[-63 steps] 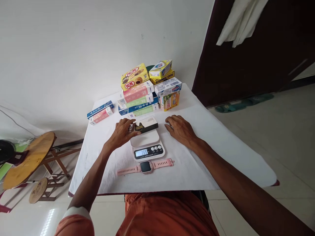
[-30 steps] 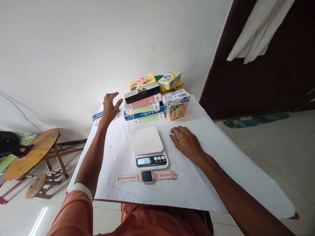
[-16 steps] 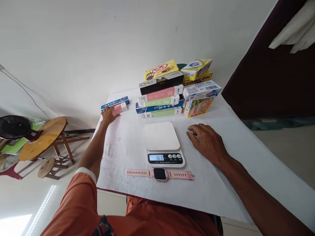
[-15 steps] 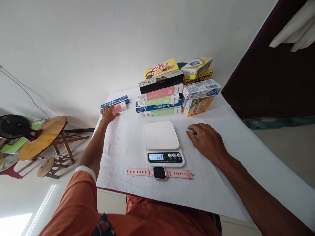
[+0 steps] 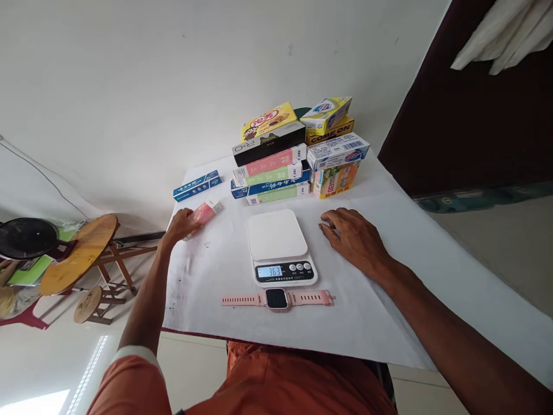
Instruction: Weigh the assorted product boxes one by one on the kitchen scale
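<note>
My left hand (image 5: 180,222) is closed round a long pink and white box (image 5: 206,211) near the table's left edge, just off the sheet. A blue and white box (image 5: 197,185) lies alone behind it. My right hand (image 5: 352,237) rests flat on the white sheet, fingers spread, to the right of a white kitchen scale (image 5: 279,246). The scale's platform is bare and its display reads 363. A pink smartwatch (image 5: 277,298) lies flat in front of the scale.
A stack of boxes (image 5: 272,168) with a black box on top stands at the back, with yellow and white cartons (image 5: 337,157) beside it. The white-covered table (image 5: 401,300) ends close to my body. Round wooden stools (image 5: 73,253) stand at the left.
My left hand put the black box from the scale onto the stack, reached to the two boxes at the left, and has now drawn the pink one toward me. My right hand stayed put.
</note>
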